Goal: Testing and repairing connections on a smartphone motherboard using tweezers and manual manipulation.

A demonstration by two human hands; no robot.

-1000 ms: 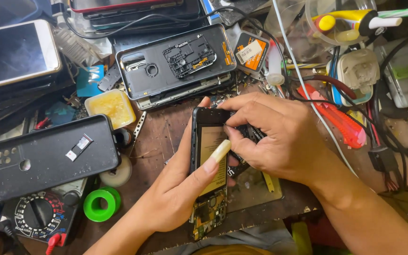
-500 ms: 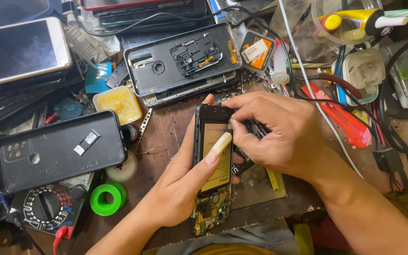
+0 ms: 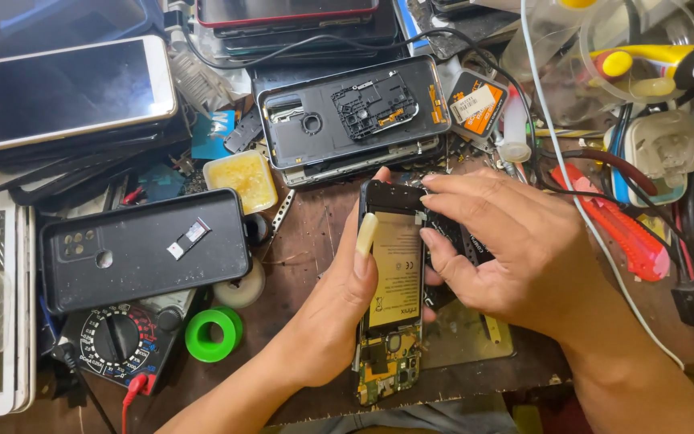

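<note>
Opened phone (image 3: 393, 281) lies back-up on the brown surface (image 3: 307, 241), battery and lower circuit board exposed. Left hand (image 3: 339, 313) cradles its left edge from below, thumb with a long nail resting on the frame, steadying it. Right hand (image 3: 508, 249) comes over the top right, fingertips pinching a black plastic cover (image 3: 451, 241) at the phone's right side, probably prying it, though the contact is partly hidden. Nearby: a black back cover (image 3: 142, 249), green tape roll (image 3: 212, 333), multimeter (image 3: 118, 341), yellow paste tub (image 3: 241, 178), another gutted phone (image 3: 351, 112), all within reach as repair clutter.
</note>
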